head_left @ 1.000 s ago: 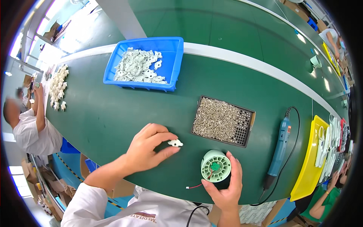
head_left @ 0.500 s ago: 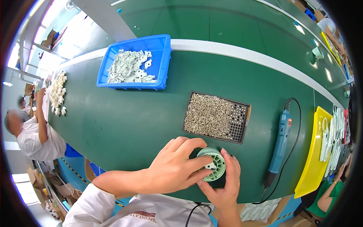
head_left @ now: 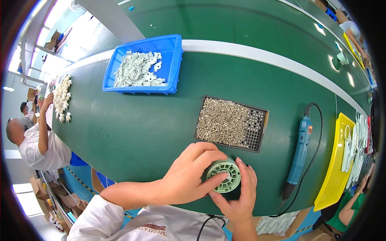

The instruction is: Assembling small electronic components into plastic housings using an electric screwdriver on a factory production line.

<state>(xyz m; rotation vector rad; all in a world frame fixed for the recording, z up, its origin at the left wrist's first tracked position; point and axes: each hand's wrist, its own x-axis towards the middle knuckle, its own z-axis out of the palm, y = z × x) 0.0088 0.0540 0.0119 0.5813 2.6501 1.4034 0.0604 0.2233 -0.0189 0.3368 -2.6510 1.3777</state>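
A round pale green plastic part (head_left: 224, 175) with radial ribs sits near the table's front edge. My right hand (head_left: 237, 197) cups it from below and the right. My left hand (head_left: 189, 174) lies over its left side, fingertips pressing a small white piece onto its top face. The white piece is mostly hidden under my fingers.
A black tray of small metal screws (head_left: 231, 122) lies just beyond the hands. A blue electric screwdriver (head_left: 299, 154) with a black cord lies to the right, beside a yellow tray (head_left: 333, 176) of white parts. A blue bin (head_left: 140, 66) of white parts stands far left. Another person (head_left: 38, 140) works at the left.
My left hand carried the small white piece from the table to the green part and now presses it on top. The right hand kept hold of the green part.
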